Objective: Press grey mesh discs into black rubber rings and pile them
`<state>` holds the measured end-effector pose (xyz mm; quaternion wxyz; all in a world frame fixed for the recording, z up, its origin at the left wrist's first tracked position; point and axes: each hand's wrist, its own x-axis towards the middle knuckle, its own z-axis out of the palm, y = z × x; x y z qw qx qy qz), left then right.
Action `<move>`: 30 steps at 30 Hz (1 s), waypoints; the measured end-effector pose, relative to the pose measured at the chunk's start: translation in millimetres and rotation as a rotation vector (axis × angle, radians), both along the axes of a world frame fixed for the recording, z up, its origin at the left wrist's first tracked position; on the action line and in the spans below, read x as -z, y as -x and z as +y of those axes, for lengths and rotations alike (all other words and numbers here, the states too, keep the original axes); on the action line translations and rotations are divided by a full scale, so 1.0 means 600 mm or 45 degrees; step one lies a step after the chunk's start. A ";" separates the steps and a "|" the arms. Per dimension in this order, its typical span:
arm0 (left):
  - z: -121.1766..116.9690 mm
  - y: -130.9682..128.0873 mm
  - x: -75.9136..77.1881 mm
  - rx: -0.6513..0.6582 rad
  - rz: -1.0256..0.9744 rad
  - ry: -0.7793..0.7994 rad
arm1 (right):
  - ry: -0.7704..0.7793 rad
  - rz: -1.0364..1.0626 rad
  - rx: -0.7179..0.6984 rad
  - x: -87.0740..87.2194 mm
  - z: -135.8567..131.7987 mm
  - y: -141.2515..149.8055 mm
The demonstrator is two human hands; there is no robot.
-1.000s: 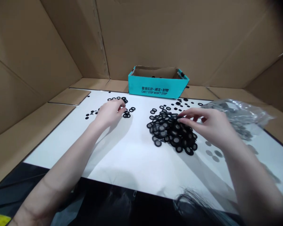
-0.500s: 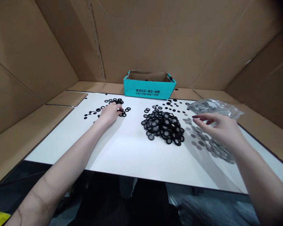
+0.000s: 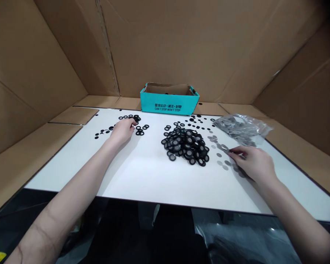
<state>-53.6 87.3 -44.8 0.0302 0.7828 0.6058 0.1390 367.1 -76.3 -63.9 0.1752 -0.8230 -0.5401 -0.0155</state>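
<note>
Right hand (image 3: 250, 162) came down onto the grey discs (image 3: 219, 154), fingers (image 3: 233, 151) bunched, grip unclear.
Left hand (image 3: 123, 132) curled beside black rings (image 3: 139, 132), upper left; clear plastic bag (image 3: 242, 128) held more discs, right; teal box (image 3: 167, 105) held dark pieces.

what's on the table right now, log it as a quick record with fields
left hand: fingertips at small black rings
right hand: fingertips among grey discs
between hands: heap of black rings with grey centres
rest: clear plastic bag of grey discs at the far right; teal cardboard box at the far edge of the white table
</note>
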 end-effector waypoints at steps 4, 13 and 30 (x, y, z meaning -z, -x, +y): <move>-0.003 -0.001 -0.009 -0.040 -0.023 -0.007 | -0.081 0.142 0.032 -0.015 0.001 0.002; -0.011 -0.006 -0.024 -0.095 -0.076 -0.031 | -0.170 0.285 0.063 -0.047 0.007 0.010; -0.032 -0.019 -0.042 -0.031 -0.339 -0.005 | -0.363 0.447 0.075 -0.071 0.002 0.041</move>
